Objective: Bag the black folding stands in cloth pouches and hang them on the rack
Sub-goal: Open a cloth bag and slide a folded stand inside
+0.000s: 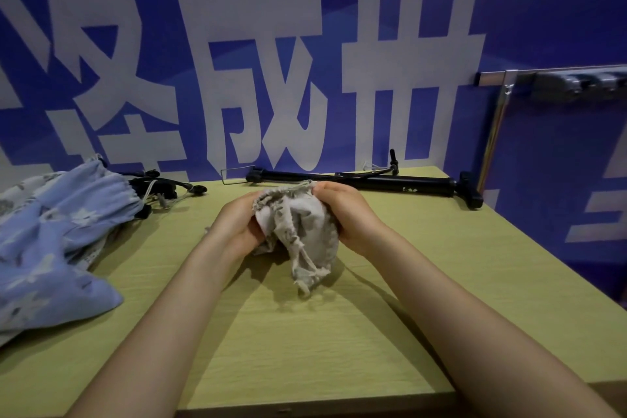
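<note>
Item: beige pouch (298,231), held over the desk (390,299). We clasp it in left hand (237,227) and right hand (346,214), fingers pinching its gathered mouth. Black stand (356,181) lies behind, unbagged. Risk: mouth barely opened, so stand may snag.

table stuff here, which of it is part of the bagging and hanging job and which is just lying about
Part of the job:
- beige cloth pouch, gripped by left hand and right hand
- black folding stand along the wall
- blue floral pouch with black stand parts at its mouth
- metal rack, far right

Lying about:
- nothing clearly; the blue banner is only backdrop
</note>
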Tool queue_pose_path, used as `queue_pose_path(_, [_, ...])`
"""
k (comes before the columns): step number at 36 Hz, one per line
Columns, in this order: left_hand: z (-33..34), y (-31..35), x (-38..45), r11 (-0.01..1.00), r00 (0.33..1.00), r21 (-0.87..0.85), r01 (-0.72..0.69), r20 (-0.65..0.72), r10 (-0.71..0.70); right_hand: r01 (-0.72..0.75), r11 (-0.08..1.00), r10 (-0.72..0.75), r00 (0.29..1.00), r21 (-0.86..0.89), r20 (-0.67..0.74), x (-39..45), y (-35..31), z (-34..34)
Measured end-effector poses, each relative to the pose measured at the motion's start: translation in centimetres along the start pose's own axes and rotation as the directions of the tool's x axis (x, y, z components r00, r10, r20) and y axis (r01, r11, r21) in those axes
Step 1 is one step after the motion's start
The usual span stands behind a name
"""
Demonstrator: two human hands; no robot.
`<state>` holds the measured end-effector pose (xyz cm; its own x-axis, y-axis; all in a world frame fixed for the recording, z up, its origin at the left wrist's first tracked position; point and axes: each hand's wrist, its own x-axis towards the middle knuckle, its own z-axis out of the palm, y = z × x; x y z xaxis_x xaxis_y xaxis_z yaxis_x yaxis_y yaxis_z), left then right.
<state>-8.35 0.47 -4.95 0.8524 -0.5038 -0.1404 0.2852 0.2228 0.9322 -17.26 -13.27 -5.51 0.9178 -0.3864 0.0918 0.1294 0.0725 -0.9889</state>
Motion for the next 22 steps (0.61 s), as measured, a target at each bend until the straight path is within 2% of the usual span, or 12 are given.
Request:
queue_pose_path(2, [-0.2, -0.2, 0.0, 0.990, 0.998, 0.134, -0.045, -0.038, 0.051, 0.042, 0.991, -0.052, 0.996, -0.124, -0.077, 0.2, 0.1, -0.1])
queue_pose_path(3, [-0.3, -0.2, 0.0, 0.951, 0.986, 0.290, -0.111, -0.089, 0.142, 0.043, 0.988, -0.059, 0.993, -0.146, -0.105, 0.4, 0.3, -0.3])
queue_pose_path(4, [-0.4, -0.4, 0.2, 0.851, 0.952, 0.488, -0.194, -0.114, 0.283, 0.043, 0.988, -0.063, 0.990, -0.151, -0.130, 0.5, 0.3, -0.4])
queue_pose_path(5, [-0.5, -0.7, 0.3, 0.696, 0.891, 0.663, -0.277, -0.094, 0.444, 0.044, 0.988, -0.067, 0.985, -0.148, -0.158, 0.6, 0.3, -0.6])
queue_pose_path(6, [-0.6, -0.8, 0.2, 0.559, 0.817, 0.759, -0.334, -0.063, 0.573, 0.046, 0.990, -0.071, 0.980, -0.136, -0.184, 0.7, 0.3, -0.8])
queue_pose_path(7, [-0.5, -0.8, 0.0, 0.495, 0.756, 0.785, -0.372, -0.053, 0.652, 0.049, 0.992, -0.073, 0.975, -0.115, -0.209, 0.8, 0.2, -0.9])
queue_pose_path(8, [-0.5, -0.8, -0.2, 0.495, 0.717, 0.763, -0.416, -0.059, 0.694, 0.057, 0.995, -0.074, 0.971, -0.081, -0.226, 0.8, 0.2, -1.0])
queue_pose_path(10, [-0.5, -0.6, -0.5, 0.575, 0.711, 0.640, -0.510, -0.062, 0.701, 0.073, 0.997, -0.074, 0.969, -0.012, -0.236, 0.9, 0.1, -1.2])
queue_pose_path(13, [0.0, -0.6, -1.4, 0.639, 0.787, 0.564, -0.523, 0.034, 0.615, 0.107, 0.992, -0.091, 0.973, 0.067, -0.213, 1.1, 0.1, -1.1])
queue_pose_path(17, [0.9, -1.6, -1.1, 0.753, 0.904, 0.510, -0.416, 0.146, 0.401, 0.117, 0.978, -0.097, 0.989, 0.175, -0.115, 0.9, 0.4, -0.7])
queue_pose_path(22, [0.8, -1.6, -0.4, 0.801, 0.925, 0.475, -0.364, 0.084, 0.370, 0.070, 0.952, -0.071, 0.997, 0.297, -0.010, 1.0, 0.6, -0.6])
